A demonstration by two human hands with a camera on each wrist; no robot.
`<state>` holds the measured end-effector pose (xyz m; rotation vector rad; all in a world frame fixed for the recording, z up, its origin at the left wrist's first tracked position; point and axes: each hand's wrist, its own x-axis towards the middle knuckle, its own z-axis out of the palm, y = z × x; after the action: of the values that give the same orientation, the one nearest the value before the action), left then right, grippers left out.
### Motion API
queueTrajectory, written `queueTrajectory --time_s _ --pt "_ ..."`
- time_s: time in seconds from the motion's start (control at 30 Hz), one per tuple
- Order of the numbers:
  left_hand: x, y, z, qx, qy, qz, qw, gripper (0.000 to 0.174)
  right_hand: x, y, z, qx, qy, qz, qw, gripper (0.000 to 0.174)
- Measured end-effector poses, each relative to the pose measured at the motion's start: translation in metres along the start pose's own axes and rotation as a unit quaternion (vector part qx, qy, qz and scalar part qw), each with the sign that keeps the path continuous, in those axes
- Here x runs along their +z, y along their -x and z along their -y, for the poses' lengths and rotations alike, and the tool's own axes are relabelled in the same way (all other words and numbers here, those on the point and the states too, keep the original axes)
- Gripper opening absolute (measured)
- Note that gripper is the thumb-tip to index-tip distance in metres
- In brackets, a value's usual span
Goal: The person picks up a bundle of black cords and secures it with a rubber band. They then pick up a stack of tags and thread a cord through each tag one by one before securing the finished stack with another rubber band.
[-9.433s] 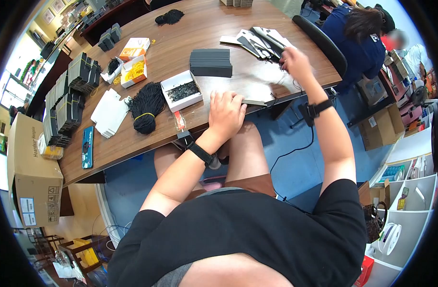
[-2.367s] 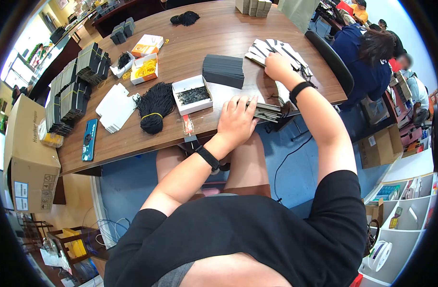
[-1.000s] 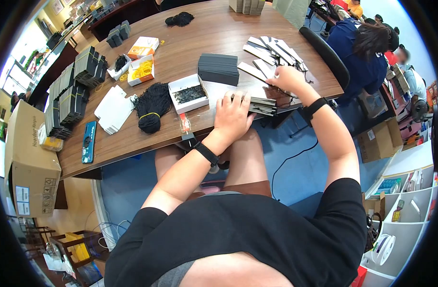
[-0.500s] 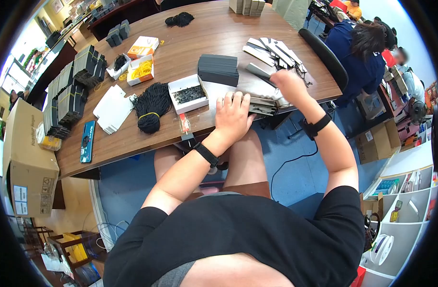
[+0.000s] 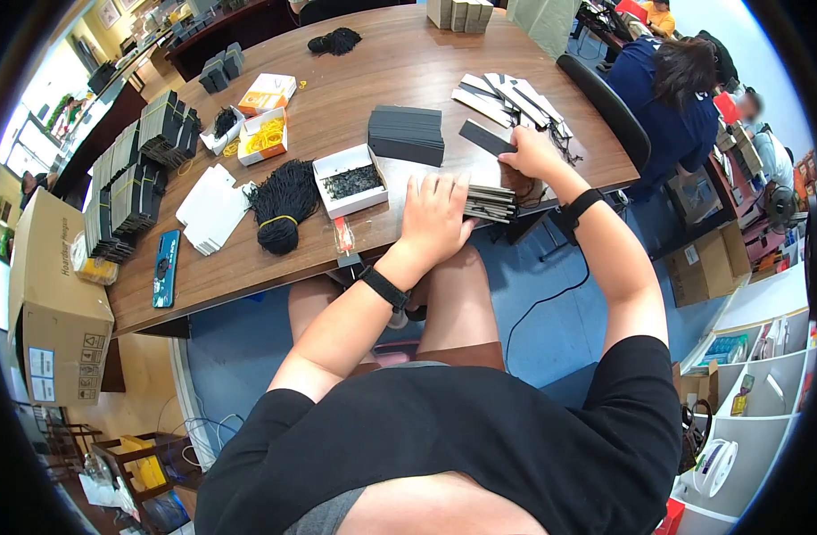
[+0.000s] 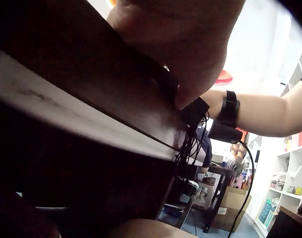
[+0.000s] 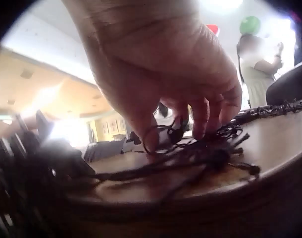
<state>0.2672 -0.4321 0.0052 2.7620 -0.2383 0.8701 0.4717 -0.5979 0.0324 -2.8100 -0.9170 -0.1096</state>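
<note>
My left hand (image 5: 433,214) lies over the left end of a bundle of thin strips (image 5: 491,203) at the table's front edge, its fingers straight. To the right, my right hand (image 5: 532,153) pinches the corded end of a single dark strip (image 5: 484,137), whose other end points up and left. In the right wrist view the fingertips of the hand (image 7: 176,84) meet black cords (image 7: 210,156) at the tabletop. Behind it a fan of white strips (image 5: 520,96) with black cords lies on the table. The left wrist view shows black cords (image 6: 190,144) hanging near the table edge.
A stack of dark cards (image 5: 406,134) stands behind the left hand, beside a white box of small black pieces (image 5: 350,182). Further left lie a black cord bundle (image 5: 284,207), white cards (image 5: 212,207), a box of yellow bands (image 5: 264,135) and a phone (image 5: 165,267).
The strip by my right hand now shows a dark face instead of a white one. My right hand has shifted slightly, while my left hand has stayed on the bundle.
</note>
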Motion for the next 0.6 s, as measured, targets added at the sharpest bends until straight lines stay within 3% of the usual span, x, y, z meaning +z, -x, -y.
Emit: queueTrajectory --time_s 0.1,0.2,0.27,0.33,0.43,0.47,0.53,0.57,0.6 --pt "0.004 -0.001 0.001 0.003 -0.005 0.007 1.0 0.07 -0.014 0.007 0.0 0.078 -0.065 -0.055 0.993 0.026" --pt "0.0 0.0 -0.004 -0.031 0.004 0.017 0.999 0.066 -0.013 0.012 -0.008 -0.136 -0.215 0.019 0.967 0.022" --pt "-0.007 0.001 -0.009 -0.015 -0.025 -0.02 0.999 0.066 -0.033 0.031 0.02 -0.167 -0.204 0.125 0.957 0.022" --pt "-0.007 0.0 -0.009 -0.009 -0.035 -0.021 0.999 0.067 -0.031 0.027 0.025 -0.214 -0.176 0.168 0.946 0.023" --pt "-0.002 -0.001 -0.005 -0.002 -0.012 0.014 1.0 0.066 -0.038 -0.002 0.02 -0.186 -0.203 0.352 0.895 0.03" --pt "0.0 -0.001 -0.003 -0.002 -0.006 0.009 1.0 0.066 -0.04 -0.015 0.018 -0.093 -0.261 0.409 0.87 0.039" --pt "0.002 0.0 -0.002 -0.003 0.006 0.0 1.0 0.066 -0.046 -0.042 0.022 -0.014 -0.29 0.32 0.902 0.036" --pt "0.003 -0.001 -0.002 0.002 -0.004 -0.021 1.0 0.068 -0.037 -0.054 0.018 -0.024 -0.176 0.19 0.966 0.035" --pt "0.003 -0.001 -0.001 0.004 -0.004 -0.019 1.0 0.069 -0.018 -0.066 0.01 -0.033 -0.056 0.053 0.996 0.034"
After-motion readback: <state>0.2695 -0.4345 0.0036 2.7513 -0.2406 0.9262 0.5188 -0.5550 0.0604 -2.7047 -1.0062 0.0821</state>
